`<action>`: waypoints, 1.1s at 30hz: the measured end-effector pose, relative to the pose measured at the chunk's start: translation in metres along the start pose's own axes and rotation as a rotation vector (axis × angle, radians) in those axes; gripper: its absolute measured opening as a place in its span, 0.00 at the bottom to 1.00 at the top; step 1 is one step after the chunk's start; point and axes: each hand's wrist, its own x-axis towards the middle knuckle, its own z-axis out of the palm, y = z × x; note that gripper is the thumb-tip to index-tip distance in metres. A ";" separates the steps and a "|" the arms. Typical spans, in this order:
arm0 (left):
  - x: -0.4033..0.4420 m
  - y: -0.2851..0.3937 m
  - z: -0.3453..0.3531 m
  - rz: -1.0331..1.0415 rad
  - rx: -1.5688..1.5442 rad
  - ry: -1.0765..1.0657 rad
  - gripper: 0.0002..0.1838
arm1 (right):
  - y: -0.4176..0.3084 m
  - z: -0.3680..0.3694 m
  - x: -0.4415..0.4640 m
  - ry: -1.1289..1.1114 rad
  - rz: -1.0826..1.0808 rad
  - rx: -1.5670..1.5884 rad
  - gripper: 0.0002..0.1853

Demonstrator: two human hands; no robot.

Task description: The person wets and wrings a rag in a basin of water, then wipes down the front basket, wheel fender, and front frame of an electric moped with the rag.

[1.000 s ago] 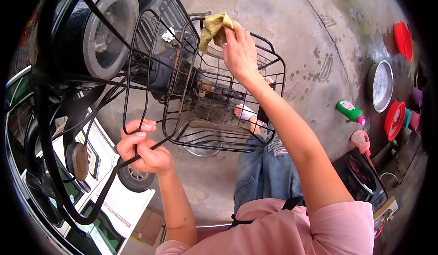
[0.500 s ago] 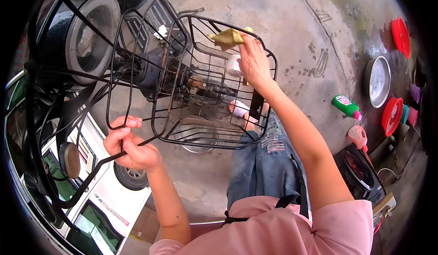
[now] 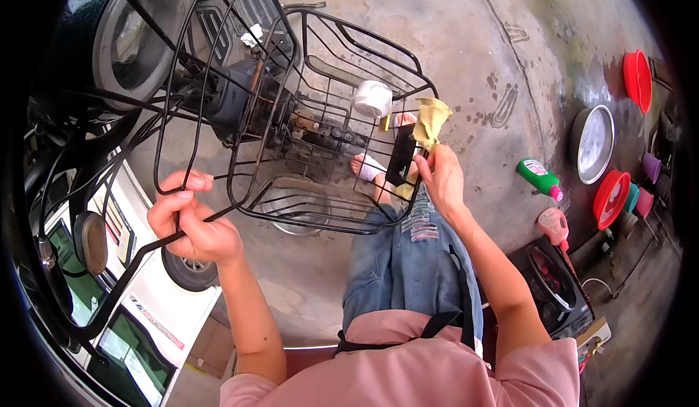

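A black wire basket (image 3: 317, 221) is mounted in front of me on a vehicle with a round headlight (image 3: 144, 39). My left hand (image 3: 195, 221) is closed around a thin black metal bar (image 3: 156, 245) at the basket's left side. Pinched in my right hand (image 3: 443, 181) is a yellow cloth (image 3: 432, 119), partly bunched above the fingers. That hand is at the basket's right end, by a dark flat plate (image 3: 403, 156). A lower piece of yellow cloth shows behind the wires. Inside the basket sits a white rounded object (image 3: 372, 99), whose kind I cannot make out.
Beneath the basket, a metal basin (image 3: 297, 210) rests on the concrete floor. To the right are a green bottle (image 3: 539, 177), a pink bottle (image 3: 553, 226), a silver basin (image 3: 592, 145) and red basins (image 3: 637, 81). A white vehicle (image 3: 156, 290) stands at lower left.
My right hand has moved down from the basket's far rim to its right end with the yellow cloth. My left hand keeps its hold on the bar. The view has shifted slightly.
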 end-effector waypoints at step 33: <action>0.002 0.002 0.002 0.000 -0.018 -0.037 0.12 | -0.124 0.129 0.052 -0.666 -0.437 0.528 0.13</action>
